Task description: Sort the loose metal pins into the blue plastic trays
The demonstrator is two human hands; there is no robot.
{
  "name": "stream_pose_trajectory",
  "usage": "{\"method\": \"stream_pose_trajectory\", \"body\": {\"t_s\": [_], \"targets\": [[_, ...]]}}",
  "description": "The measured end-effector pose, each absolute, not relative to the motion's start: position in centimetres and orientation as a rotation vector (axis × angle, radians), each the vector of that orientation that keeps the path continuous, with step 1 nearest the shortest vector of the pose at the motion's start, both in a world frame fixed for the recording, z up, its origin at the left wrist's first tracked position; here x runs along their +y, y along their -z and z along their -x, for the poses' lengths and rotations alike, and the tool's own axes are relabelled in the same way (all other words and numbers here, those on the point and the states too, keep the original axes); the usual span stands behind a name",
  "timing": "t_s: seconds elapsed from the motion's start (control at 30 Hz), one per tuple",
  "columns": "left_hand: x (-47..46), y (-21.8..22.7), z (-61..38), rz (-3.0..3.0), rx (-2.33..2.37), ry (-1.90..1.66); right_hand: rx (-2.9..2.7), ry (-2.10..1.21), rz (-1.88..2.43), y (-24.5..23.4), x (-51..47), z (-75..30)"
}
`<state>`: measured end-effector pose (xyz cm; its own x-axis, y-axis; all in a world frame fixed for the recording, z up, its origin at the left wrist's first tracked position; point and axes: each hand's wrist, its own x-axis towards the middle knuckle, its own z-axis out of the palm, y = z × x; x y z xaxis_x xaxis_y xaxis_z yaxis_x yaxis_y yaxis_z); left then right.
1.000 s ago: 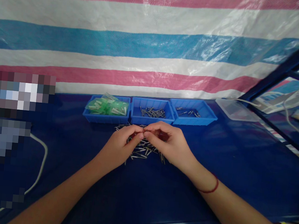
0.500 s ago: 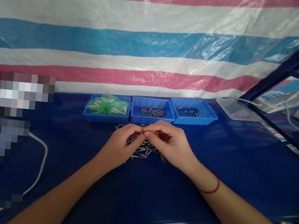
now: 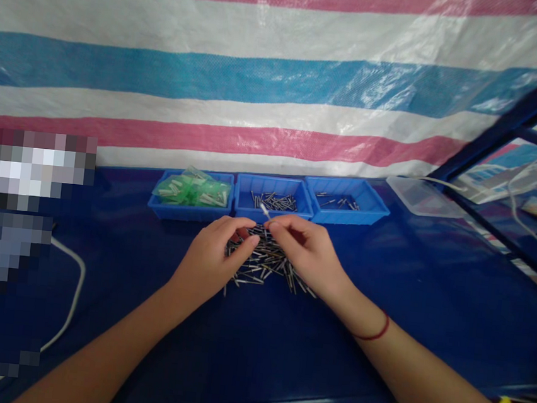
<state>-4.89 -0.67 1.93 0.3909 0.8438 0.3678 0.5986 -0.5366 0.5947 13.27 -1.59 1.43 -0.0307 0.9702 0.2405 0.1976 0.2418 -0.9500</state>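
Observation:
Between the thumb and forefinger of my right hand (image 3: 308, 251) is a pop rivet (image 3: 264, 210), its pale end pointing up and to the left. My left hand (image 3: 219, 247) is just left of it, thumb and fingers apart with nothing visible between them. Under both hands lies a loose pile of pop rivets (image 3: 267, 265) on the blue table (image 3: 244, 351); the hands hide part of it. Behind the pile, the middle blue bin (image 3: 271, 217) holds many rivets, and the right blue bin (image 3: 352, 218) holds several.
The left blue bin (image 3: 189, 213) contains green plastic packets (image 3: 189, 187). A clear plastic lid (image 3: 423, 199) lies to the right of the bins. A white cable (image 3: 81, 278) curves along the left side. Behind stands a striped plastic sheet (image 3: 261, 80).
My hands have come apart. The rivet now shows in my right hand, while my left fingers have opened. Both hands have shifted slightly.

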Motion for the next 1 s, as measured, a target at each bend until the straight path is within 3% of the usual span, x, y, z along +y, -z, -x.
{"method": "stream_pose_trajectory", "body": {"t_s": [0.13, 0.3, 0.8, 1.0], "targets": [[-0.6, -1.9, 5.0, -2.453, 1.240, -0.785, -0.848, -1.070, 1.028, -2.0, -0.4, -14.9], [-0.7, -1.7, 5.2, -2.665, 1.214, -0.541, -0.574, -1.268, 0.958, -2.7, 1.2, -17.5], [-0.5, -1.4, 5.6, -2.784, 1.265, -0.333, -0.699, -1.462, 0.991, -2.6, 0.2, -15.4], [0.0, -1.2, 5.5, -2.639, 1.317, -0.547, -1.335, -1.199, 1.208, -1.8, -0.6, -14.3]]}}
